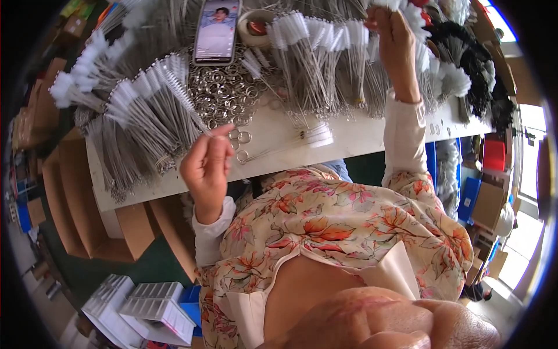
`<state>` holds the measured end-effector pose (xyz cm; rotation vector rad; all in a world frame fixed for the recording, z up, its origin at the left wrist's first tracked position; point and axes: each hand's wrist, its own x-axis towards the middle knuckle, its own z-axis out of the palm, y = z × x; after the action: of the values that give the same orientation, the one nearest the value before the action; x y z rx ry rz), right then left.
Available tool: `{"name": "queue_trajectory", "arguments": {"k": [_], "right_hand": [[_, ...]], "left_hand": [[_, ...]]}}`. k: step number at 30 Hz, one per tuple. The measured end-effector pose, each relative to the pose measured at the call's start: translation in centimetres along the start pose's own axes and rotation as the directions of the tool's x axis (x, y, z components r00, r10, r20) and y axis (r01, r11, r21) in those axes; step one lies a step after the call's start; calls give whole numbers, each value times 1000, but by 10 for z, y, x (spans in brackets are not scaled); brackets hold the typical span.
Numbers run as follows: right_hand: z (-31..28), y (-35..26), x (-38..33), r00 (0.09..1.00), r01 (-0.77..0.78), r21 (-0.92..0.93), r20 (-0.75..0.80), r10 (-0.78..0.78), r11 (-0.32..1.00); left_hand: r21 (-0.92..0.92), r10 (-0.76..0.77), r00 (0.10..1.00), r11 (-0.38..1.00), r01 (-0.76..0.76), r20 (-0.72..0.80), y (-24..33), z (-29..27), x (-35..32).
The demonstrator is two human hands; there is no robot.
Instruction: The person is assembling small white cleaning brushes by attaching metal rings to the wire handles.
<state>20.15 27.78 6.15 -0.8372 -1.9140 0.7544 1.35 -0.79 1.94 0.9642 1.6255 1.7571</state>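
Note:
My left hand (204, 166) is above the table's front left, thumb and fingers pinched together. A thin brush with white bristles (179, 87) slants down to these fingers, its wire end at the pinch. Metal split rings (240, 137) lie just beside the fingertips. My right hand (396, 43) reaches to the far right of the table, its fingers curled among white bristled brush heads. What it grips there is hidden. Closer to the front edge, a few loose brushes with white heads (318, 135) lie on the white table (354, 136).
Bundles of wire brushes (139, 116) line the left and back. A heap of metal rings (224, 96) lies below a phone (217, 32) with a lit screen. A tape roll (256, 28) sits beside it. Cardboard boxes (81, 203) and plastic crates (154, 311) stand at the left.

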Motion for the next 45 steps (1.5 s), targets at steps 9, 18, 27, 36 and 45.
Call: {"name": "queue_trajectory", "arguments": {"k": [9,18,27,36,45], "right_hand": [[132,-95,-93,578,-767,500,811,94,402],[157,-45,-8,639,769,-318,371,-674,555],[153,-40,14,719,687,-405,258,-645,604],[130,-80,-90,697,-634,610,717,11,476],[81,-88,-78,701,-709,704,709,-82,29]], "left_hand": [[155,111,993,981,-115,38,-16,24,20],[-132,91,954,982,-133,-287,-5,-28,9],[-187,89,973,974,-130,-214,-16,-22,5],[197,560,811,825,-529,-170,-15,22,18],[347,708,704,646,-680,61,11,8,23]]}}
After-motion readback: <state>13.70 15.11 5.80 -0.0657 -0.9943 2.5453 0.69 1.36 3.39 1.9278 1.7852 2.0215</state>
